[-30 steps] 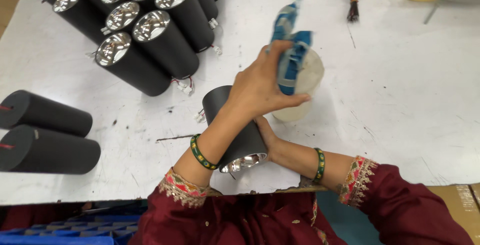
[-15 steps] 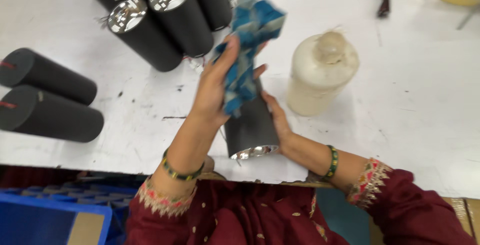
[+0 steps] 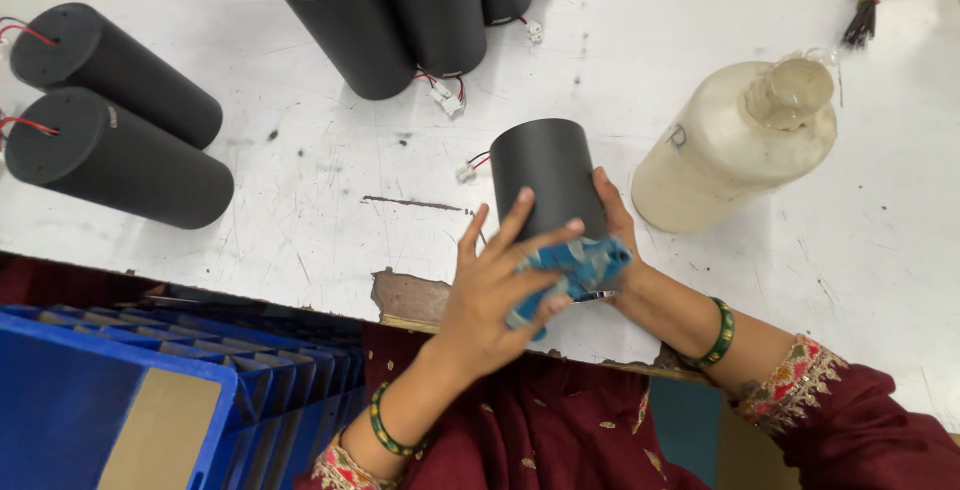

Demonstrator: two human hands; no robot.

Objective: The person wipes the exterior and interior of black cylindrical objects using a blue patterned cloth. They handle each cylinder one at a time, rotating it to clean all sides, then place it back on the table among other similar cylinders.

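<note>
Now a black cylinder [image 3: 548,182] is being wiped with a blue cloth [image 3: 575,266] at the near edge of the white table [image 3: 620,80].

Largest to smallest: the table is being crowded at its far edge by a cluster of upright black cylinders [image 3: 400,10] with shiny tops, and at the left by two more [image 3: 115,130] lying on their sides, red wires at their ends. A blue crate [image 3: 110,400] is being kept below the table edge. A cream bottle [image 3: 735,145] is lying tilted just beside the held cylinder, to its right. The cylinder is being gripped by the right hand [image 3: 615,240], fingers closed around its side. The cloth is being pressed against the cylinder's near end by the left hand [image 3: 490,290], fingers curled on it.
</note>
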